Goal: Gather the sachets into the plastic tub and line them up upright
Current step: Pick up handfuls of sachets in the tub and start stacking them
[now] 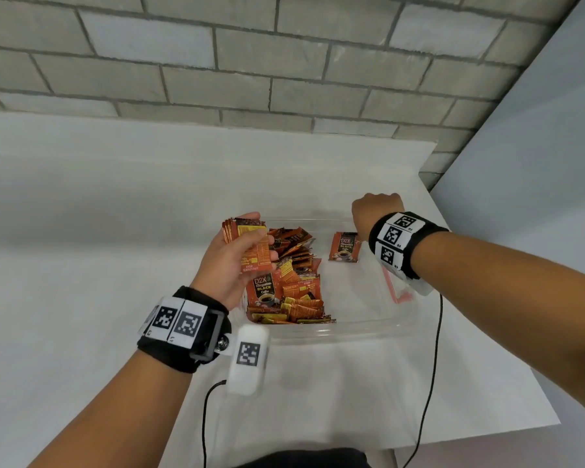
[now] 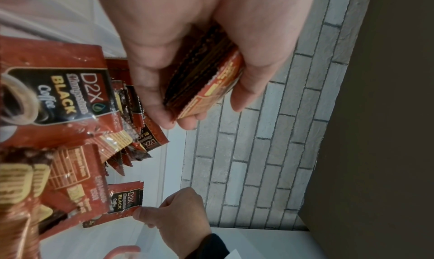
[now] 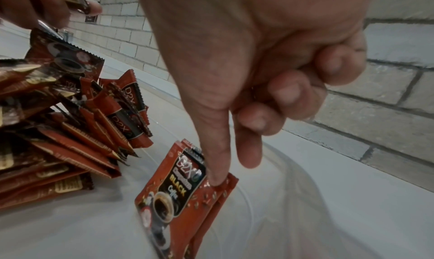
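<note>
A clear plastic tub (image 1: 335, 331) stands on the white table. A loose pile of orange-red coffee sachets (image 1: 294, 285) (image 3: 70, 133) fills its left part. Over the tub's left edge my left hand (image 1: 237, 255) (image 2: 202, 103) grips a stack of sachets (image 1: 250, 241) (image 2: 206, 77) between thumb and fingers. At the tub's far right, my right hand (image 1: 375, 211) (image 3: 231, 172) pinches the top corner of a few upright sachets (image 1: 344, 247) (image 3: 173, 198) standing on the tub floor, thumb on the front, other fingers curled.
A clear bag with a red strip (image 1: 399, 292) lies at the tub's right side under my right wrist. A brick wall (image 1: 284, 62) runs behind the table. The table's edge (image 1: 487, 298) is close on the right. Black cables (image 1: 433, 366) hang from both wrists.
</note>
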The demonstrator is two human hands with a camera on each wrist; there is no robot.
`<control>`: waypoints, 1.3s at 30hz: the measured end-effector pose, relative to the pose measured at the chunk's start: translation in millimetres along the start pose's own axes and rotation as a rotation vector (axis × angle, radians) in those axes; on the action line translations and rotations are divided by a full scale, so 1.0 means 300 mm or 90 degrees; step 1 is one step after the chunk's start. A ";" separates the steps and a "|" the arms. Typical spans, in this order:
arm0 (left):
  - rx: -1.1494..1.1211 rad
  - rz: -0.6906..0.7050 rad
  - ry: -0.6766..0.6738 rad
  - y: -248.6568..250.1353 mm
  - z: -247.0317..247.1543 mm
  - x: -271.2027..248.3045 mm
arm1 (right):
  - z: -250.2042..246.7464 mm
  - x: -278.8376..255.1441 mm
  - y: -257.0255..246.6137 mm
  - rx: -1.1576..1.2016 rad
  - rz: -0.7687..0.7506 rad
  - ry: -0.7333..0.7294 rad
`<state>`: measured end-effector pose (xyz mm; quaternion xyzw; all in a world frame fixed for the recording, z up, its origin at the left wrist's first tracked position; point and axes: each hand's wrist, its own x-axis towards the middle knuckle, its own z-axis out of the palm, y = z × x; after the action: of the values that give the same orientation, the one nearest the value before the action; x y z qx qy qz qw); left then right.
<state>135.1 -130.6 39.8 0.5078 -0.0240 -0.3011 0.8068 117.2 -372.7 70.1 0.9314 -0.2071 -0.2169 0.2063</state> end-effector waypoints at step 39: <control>-0.024 -0.018 -0.145 -0.024 0.158 -0.021 | 0.045 -0.381 0.017 0.848 -0.350 0.233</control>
<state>110.3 -167.6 58.4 0.4551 -0.1030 -0.3686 0.8040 15.4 -326.7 97.9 0.8989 -0.0166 0.0695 -0.4324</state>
